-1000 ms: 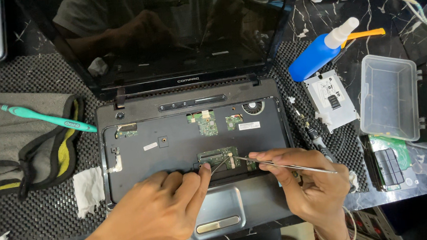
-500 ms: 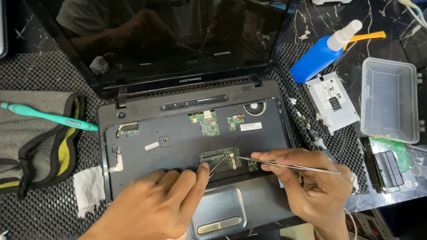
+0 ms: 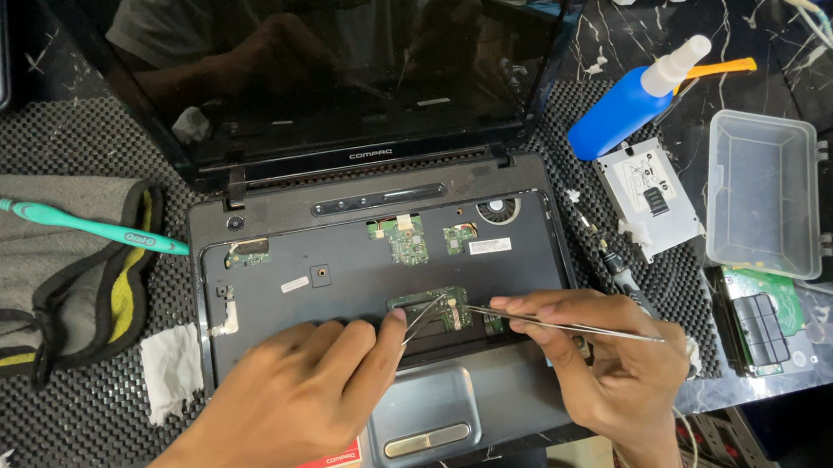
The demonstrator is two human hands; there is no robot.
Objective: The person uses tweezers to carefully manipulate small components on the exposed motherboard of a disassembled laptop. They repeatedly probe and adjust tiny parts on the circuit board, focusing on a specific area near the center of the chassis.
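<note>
Black mesh mat (image 3: 77,404), marble worktop (image 3: 763,24), opened laptop (image 3: 341,278)

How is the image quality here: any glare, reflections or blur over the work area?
Head view: sharp and evenly lit; the dark laptop screen mirrors a person; the left hand and the right hand with tweezers show no motion blur; the black mat shows no glare.

Bare laptop deck (image 3: 341,278) beyond fingers (image 3: 389,329)

Even overhead light, sharp, screen (image 3: 346,63) reflections
</note>
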